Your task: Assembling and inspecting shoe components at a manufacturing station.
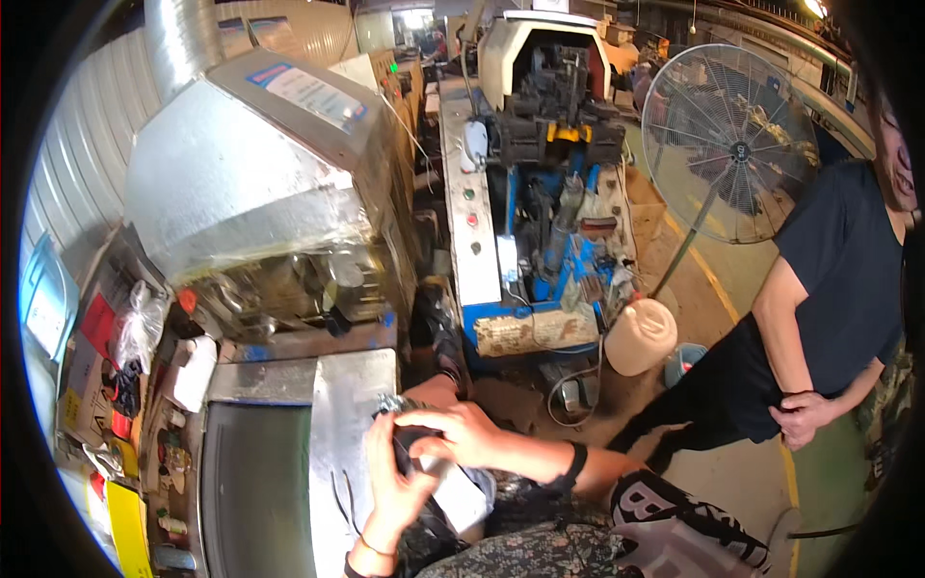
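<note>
Small shiny piece [388, 404] (too small to identify) is located at your left hand's [390, 477] fingertips, by the right edge of the metal plate [352, 405]. Your right hand [464, 435] is close beside it, fingers curled; whether either hand grips it cannot be told. Metal hood [241, 193] and blue machine [573, 260] obstruct you ahead. Floor [718, 313] opens rightward, bounded by jug [641, 337] and co-worker [829, 279].

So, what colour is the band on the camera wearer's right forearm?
Black; the band shows best in the head view.
</note>
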`<control>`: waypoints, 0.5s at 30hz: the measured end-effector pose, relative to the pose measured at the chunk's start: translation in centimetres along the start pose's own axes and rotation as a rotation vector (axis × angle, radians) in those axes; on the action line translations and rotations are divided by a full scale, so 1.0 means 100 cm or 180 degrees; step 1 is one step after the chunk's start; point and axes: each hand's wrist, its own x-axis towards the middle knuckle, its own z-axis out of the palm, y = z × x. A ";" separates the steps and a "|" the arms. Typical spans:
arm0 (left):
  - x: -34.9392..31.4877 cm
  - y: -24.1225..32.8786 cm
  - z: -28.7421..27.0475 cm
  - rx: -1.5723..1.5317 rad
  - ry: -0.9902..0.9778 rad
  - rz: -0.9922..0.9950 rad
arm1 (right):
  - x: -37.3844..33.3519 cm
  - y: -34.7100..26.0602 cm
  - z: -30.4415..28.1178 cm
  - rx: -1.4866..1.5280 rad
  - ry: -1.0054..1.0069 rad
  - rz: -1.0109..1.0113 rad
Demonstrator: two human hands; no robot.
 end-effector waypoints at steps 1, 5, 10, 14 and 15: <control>0.003 0.019 -0.013 0.0141 -0.0209 0.0141 | -0.012 0.004 0.010 0.0431 0.0042 0.0301; 0.007 0.019 -0.054 0.0098 -0.0941 -0.0016 | -0.102 -0.011 0.042 0.1237 -0.0189 0.1242; 0.023 0.007 -0.047 -0.0603 -0.0749 -0.0317 | -0.078 0.001 0.022 0.1580 0.0086 0.1993; 0.024 0.017 -0.051 -0.1794 -0.0114 -0.1375 | -0.049 -0.008 -0.013 0.1733 -0.0361 0.1700; 0.019 0.008 -0.046 -0.1355 -0.0210 -0.1340 | -0.054 0.015 -0.010 0.2307 -0.0431 0.1822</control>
